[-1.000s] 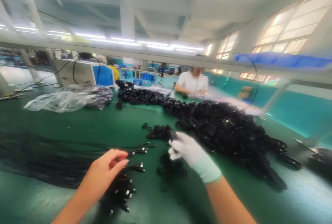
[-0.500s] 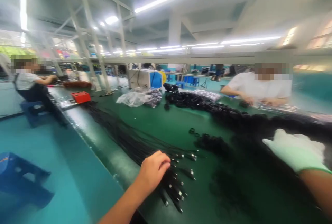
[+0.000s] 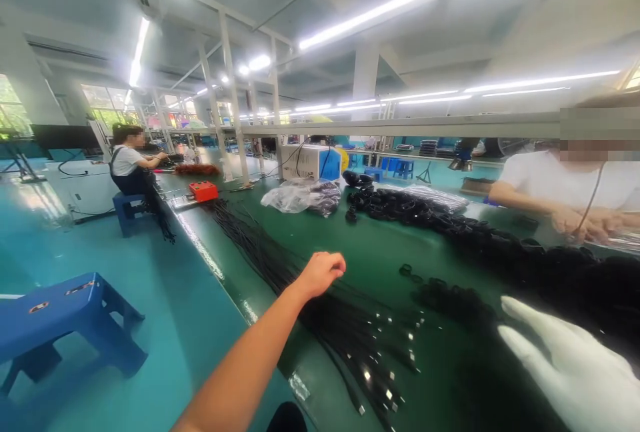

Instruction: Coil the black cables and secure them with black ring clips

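Observation:
A long bundle of black cables (image 3: 260,252) lies along the near side of the green table (image 3: 300,232), its shiny connector ends fanned out toward me. Over the middle of the bundle is my left hand (image 3: 323,273), bare, its fingers curled together; whatever they may hold is hidden. At the lower right, my right hand (image 3: 565,359) wears a white glove, with thumb and fingers apart and nothing between them. Beyond it, coiled black cables (image 3: 455,299) sit in a loose pile.
A long row of black coils (image 3: 425,215) crosses the table toward a person in white (image 3: 530,182) opposite. Clear plastic bags (image 3: 305,197), a red box (image 3: 203,191) and a blue-white machine (image 3: 313,163) stand farther back. Blue stool (image 3: 75,312) at left; another person (image 3: 133,165) sits beyond.
The view has swung left. My left hand has moved away from the connector ends, farther up the bundle. My right hand has come nearer the lower edge, its thumb and fingers spread.

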The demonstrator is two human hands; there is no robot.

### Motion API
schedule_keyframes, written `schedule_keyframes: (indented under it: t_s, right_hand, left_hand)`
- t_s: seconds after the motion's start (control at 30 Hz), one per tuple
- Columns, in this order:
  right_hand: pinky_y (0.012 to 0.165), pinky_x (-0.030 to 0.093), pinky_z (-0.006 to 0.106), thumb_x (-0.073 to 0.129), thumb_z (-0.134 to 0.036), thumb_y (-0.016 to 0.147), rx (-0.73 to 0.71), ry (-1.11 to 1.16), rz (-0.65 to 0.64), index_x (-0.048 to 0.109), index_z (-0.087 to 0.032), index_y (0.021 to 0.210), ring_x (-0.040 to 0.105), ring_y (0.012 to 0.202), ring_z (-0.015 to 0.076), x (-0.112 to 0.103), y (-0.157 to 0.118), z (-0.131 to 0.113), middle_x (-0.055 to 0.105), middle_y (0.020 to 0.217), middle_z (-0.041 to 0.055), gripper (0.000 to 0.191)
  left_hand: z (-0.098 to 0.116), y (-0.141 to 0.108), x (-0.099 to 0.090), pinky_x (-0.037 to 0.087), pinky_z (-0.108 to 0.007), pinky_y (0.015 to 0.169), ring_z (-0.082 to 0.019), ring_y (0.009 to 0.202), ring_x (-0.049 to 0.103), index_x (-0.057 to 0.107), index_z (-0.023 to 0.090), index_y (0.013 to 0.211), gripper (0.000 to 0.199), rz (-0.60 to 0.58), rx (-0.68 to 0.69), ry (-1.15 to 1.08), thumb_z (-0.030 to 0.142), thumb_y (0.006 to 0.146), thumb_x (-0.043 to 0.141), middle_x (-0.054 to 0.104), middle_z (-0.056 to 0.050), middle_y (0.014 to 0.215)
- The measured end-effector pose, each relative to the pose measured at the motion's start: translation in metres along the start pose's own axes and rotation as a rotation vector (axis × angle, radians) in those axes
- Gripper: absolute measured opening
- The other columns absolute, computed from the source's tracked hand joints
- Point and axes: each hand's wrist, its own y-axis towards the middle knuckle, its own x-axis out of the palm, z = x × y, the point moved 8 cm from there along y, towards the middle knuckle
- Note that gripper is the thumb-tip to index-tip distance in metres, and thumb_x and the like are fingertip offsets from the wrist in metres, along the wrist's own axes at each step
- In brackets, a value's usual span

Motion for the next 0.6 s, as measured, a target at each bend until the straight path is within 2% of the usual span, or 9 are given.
schedule_keyframes:
  t_s: [0.07, 0.1, 0.2, 0.27, 0.33, 0.4, 0.43, 0.5, 0.6]
  right_hand:
    - [0.092, 0.041, 0.049, 0.036, -0.054, 0.082, 0.058, 0.197, -0.020, 0.056, -0.025, 0.121, 0.053, 0.111, 0.0341, -0.009, 0.000, -0.016, 0.058, 0.123, 0.0097, 0.052]
    - [0.092, 0.042, 0.047, 0.035, -0.056, 0.082, 0.068, 0.313, -0.072, 0.055, -0.027, 0.121, 0.053, 0.113, 0.0324, -0.008, 0.000, -0.028, 0.059, 0.123, 0.0076, 0.053]
    - [0.084, 0.048, 0.039, 0.046, -0.057, 0.075, -0.012, 0.505, -0.326, 0.054, -0.024, 0.121, 0.059, 0.105, 0.0293, 0.007, -0.005, -0.070, 0.064, 0.114, 0.0080, 0.057]
    - [0.066, 0.050, 0.032, 0.053, -0.048, 0.073, -0.024, 0.472, -0.464, 0.059, -0.020, 0.111, 0.066, 0.081, 0.0249, 0.018, -0.014, -0.084, 0.069, 0.096, 0.0101, 0.047]
    - [0.047, 0.042, 0.025, 0.050, -0.039, 0.078, -0.005, 0.568, -0.601, 0.061, -0.016, 0.096, 0.059, 0.051, 0.0151, 0.029, -0.026, -0.089, 0.068, 0.074, 0.0073, 0.031]
    - [0.038, 0.033, 0.019, 0.043, -0.036, 0.084, -0.010, 0.901, -0.790, 0.058, -0.014, 0.090, 0.049, 0.037, 0.0084, 0.037, -0.043, -0.100, 0.065, 0.065, 0.0045, 0.027]
    - [0.037, 0.032, 0.018, 0.044, -0.037, 0.084, -0.012, 1.115, -0.899, 0.057, -0.013, 0.091, 0.050, 0.037, 0.0079, 0.039, -0.053, -0.107, 0.065, 0.067, 0.0051, 0.028]
    - [0.036, 0.037, 0.018, 0.048, -0.039, 0.082, 0.033, 1.470, -1.115, 0.057, -0.011, 0.093, 0.058, 0.042, 0.0123, 0.045, -0.071, -0.119, 0.067, 0.071, 0.0081, 0.032]
    - [0.046, 0.052, 0.031, 0.054, -0.039, 0.076, 0.127, 1.828, -1.361, 0.056, -0.006, 0.099, 0.068, 0.065, 0.0246, 0.056, -0.091, -0.129, 0.068, 0.079, 0.0136, 0.041]
  left_hand:
    - [0.019, -0.002, -0.014, 0.047, -0.025, 0.078, -0.012, 0.083, 0.059, 0.060, 0.017, 0.089, 0.010, 0.057, 0.063, -0.081, 0.016, 0.086, 0.051, 0.064, 0.001, 0.086]
    - [0.030, -0.002, -0.021, 0.047, -0.022, 0.076, -0.011, 0.081, 0.059, 0.060, 0.017, 0.088, 0.010, 0.083, 0.093, -0.118, 0.015, 0.085, 0.050, 0.065, 0.002, 0.085]
    - [0.061, -0.002, -0.038, 0.046, -0.021, 0.077, -0.011, 0.083, 0.059, 0.058, 0.017, 0.088, 0.010, 0.166, 0.157, -0.196, 0.017, 0.086, 0.048, 0.064, 0.001, 0.087]
    - [0.082, -0.003, -0.046, 0.045, -0.025, 0.081, -0.013, 0.087, 0.058, 0.057, 0.017, 0.093, 0.013, 0.226, 0.176, -0.227, 0.018, 0.088, 0.045, 0.064, -0.001, 0.091]
    - [0.106, -0.008, -0.050, 0.040, -0.031, 0.090, -0.016, 0.092, 0.056, 0.058, 0.018, 0.097, 0.015, 0.254, 0.206, -0.248, 0.018, 0.087, 0.046, 0.064, -0.003, 0.097]
    - [0.136, -0.016, -0.043, 0.030, -0.038, 0.099, -0.018, 0.095, 0.055, 0.061, 0.021, 0.097, 0.014, 0.186, 0.288, -0.224, 0.019, 0.085, 0.052, 0.065, -0.001, 0.098]
    - [0.152, -0.021, -0.036, 0.028, -0.039, 0.100, -0.018, 0.093, 0.055, 0.063, 0.021, 0.094, 0.013, 0.110, 0.342, -0.191, 0.020, 0.085, 0.054, 0.065, 0.000, 0.095]
    - [0.175, -0.031, -0.021, 0.030, -0.034, 0.096, -0.016, 0.088, 0.056, 0.065, 0.021, 0.086, 0.011, -0.046, 0.415, -0.166, 0.021, 0.086, 0.054, 0.065, 0.001, 0.088]
    - [0.190, -0.038, -0.007, 0.035, -0.026, 0.087, -0.012, 0.085, 0.055, 0.066, 0.022, 0.081, 0.015, -0.209, 0.443, -0.223, 0.017, 0.087, 0.053, 0.064, 0.003, 0.084]
